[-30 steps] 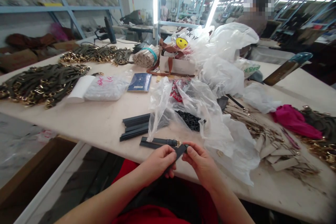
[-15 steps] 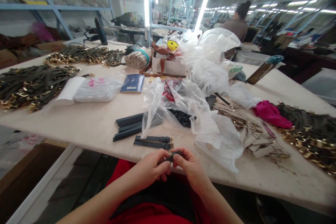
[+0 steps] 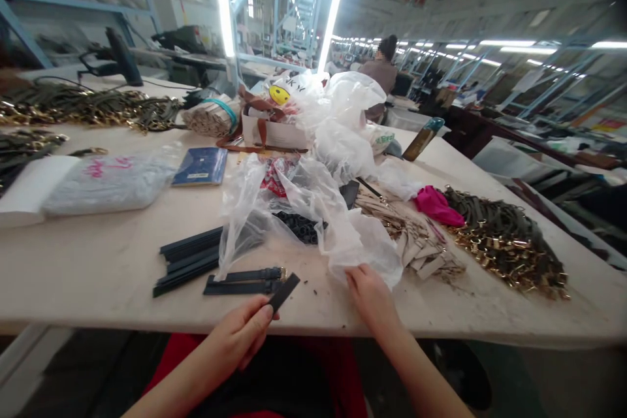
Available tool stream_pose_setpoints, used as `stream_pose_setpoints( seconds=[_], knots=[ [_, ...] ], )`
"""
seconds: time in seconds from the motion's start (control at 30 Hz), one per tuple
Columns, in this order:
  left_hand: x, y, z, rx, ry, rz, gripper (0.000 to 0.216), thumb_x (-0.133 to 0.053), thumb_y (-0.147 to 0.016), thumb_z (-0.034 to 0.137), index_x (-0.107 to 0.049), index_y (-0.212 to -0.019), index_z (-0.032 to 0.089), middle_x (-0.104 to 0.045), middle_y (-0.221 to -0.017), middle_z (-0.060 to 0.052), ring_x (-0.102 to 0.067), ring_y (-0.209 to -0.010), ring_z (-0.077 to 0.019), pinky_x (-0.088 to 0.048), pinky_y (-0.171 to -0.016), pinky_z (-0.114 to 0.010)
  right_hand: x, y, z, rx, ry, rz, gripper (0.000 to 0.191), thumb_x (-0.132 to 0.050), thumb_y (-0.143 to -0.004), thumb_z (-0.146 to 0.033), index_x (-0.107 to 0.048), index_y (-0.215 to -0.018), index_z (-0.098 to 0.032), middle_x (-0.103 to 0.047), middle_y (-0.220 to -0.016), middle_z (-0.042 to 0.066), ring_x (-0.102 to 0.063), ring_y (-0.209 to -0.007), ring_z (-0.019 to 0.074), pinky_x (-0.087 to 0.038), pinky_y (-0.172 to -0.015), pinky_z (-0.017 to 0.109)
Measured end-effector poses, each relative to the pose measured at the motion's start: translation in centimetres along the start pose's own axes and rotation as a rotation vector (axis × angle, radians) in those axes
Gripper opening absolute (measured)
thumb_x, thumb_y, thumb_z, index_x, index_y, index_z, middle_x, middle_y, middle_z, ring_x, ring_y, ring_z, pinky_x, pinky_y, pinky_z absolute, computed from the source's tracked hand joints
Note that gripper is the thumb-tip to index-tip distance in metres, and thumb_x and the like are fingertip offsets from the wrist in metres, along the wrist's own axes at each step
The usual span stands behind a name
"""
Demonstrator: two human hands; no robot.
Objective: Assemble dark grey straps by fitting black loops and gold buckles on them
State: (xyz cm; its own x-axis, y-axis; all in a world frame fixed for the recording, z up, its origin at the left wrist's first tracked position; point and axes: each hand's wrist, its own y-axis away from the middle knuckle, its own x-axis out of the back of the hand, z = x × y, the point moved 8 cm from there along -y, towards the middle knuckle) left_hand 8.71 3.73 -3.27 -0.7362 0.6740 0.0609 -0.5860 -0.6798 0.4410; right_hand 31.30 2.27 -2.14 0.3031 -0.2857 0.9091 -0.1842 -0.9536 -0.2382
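Observation:
My left hand (image 3: 240, 334) is closed on a short dark strap (image 3: 284, 291), which sticks up and to the right over the table's front edge. My right hand (image 3: 371, 295) reaches forward with its fingers apart, touching the edge of a clear plastic bag (image 3: 313, 209). The bag holds small black loops (image 3: 301, 225). Two dark straps with a gold buckle (image 3: 245, 279) lie just ahead of my left hand. A stack of dark strap pieces (image 3: 186, 258) lies to their left.
The white table (image 3: 98, 268) carries heaps of dark straps with gold buckles (image 3: 504, 241), beige strap pieces (image 3: 416, 241), a pink cloth (image 3: 435, 206), a blue booklet (image 3: 200, 166), a white packet (image 3: 102, 179) and more plastic bags (image 3: 353, 117). Another person (image 3: 379, 68) sits far behind.
My hands have parted: the right one let go of the strap and moved right to the plastic bag, the left keeps the strap. The camera has turned to the right.

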Motion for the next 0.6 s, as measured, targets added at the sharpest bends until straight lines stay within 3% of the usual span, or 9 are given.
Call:
stream_pose_setpoints(
  seconds=[0.1,0.2,0.37,0.43,0.5,0.6],
  knots=[
    [-1.2,-0.6,-0.3,0.017,-0.013,-0.052,0.036,-0.039,-0.075,0.053,-0.043,-0.072,0.018,-0.043,-0.048,0.007,-0.038,-0.038,-0.0063,-0.027,-0.040,-0.018,-0.4,-1.0,3.0,-0.022,0.054,0.015,0.016,-0.047,-0.083,-0.019,-0.062,-0.078,-0.018,-0.059,-0.077,0.008,-0.056,-0.068,0.0195,-0.042,-0.064,0.031],
    [-2.0,-1.0,-0.5,0.036,-0.010,-0.081,0.030,-0.040,-0.074,0.046,-0.044,-0.073,0.017,-0.051,-0.064,0.002,-0.048,-0.046,-0.0081,-0.032,-0.042,-0.019,-0.6,-1.5,3.9,-0.029,0.024,0.010,0.019,-0.046,-0.083,-0.018,-0.062,-0.074,-0.017,-0.059,-0.073,0.008,-0.056,-0.065,0.0192,-0.042,-0.063,0.031],
    [-2.4,-1.2,0.2,0.026,-0.082,-0.108,0.028,-0.036,-0.078,0.043,-0.045,-0.076,0.017,-0.051,-0.065,0.003,-0.039,-0.041,-0.0056,-0.029,-0.041,-0.018,0.7,-1.5,3.4,-0.064,-0.150,0.002,0.023,-0.043,-0.086,-0.028,-0.063,-0.083,-0.017,-0.062,-0.077,0.008,-0.057,-0.072,0.0203,-0.045,-0.068,0.033],
    [-2.4,-1.5,1.0,-0.021,-0.101,-0.086,0.029,-0.035,-0.080,0.043,-0.045,-0.073,0.017,-0.048,-0.061,0.004,-0.038,-0.042,-0.0060,-0.029,-0.041,-0.019,0.4,-1.1,2.3,-0.149,-0.411,-0.044,0.025,-0.045,-0.085,-0.036,-0.061,-0.087,-0.017,-0.062,-0.073,0.005,-0.057,-0.066,0.0177,-0.047,-0.063,0.031],
    [-2.3,-1.9,1.9,-0.075,-0.111,-0.041,0.028,-0.037,-0.081,0.042,-0.046,-0.073,0.017,-0.046,-0.059,0.005,-0.038,-0.043,-0.0066,-0.030,-0.043,-0.019,-1.1,-0.2,0.3,-0.298,-0.820,-0.128,0.025,-0.051,-0.082,-0.040,-0.059,-0.087,-0.017,-0.061,-0.070,0.002,-0.056,-0.060,0.0150,-0.048,-0.060,0.029],
    [-1.6,-2.8,2.8,-0.125,-0.108,0.049,0.025,-0.043,-0.080,0.041,-0.048,-0.081,0.017,-0.045,-0.063,0.005,-0.040,-0.047,-0.0072,-0.033,-0.045,-0.019,-3.7,1.8,-5.1,-0.498,-1.375,-0.268,0.022,-0.060,-0.076,-0.039,-0.057,-0.084,-0.019,-0.062,-0.079,0.001,-0.056,-0.062,0.0124,-0.049,-0.064,0.029]
  ],
)
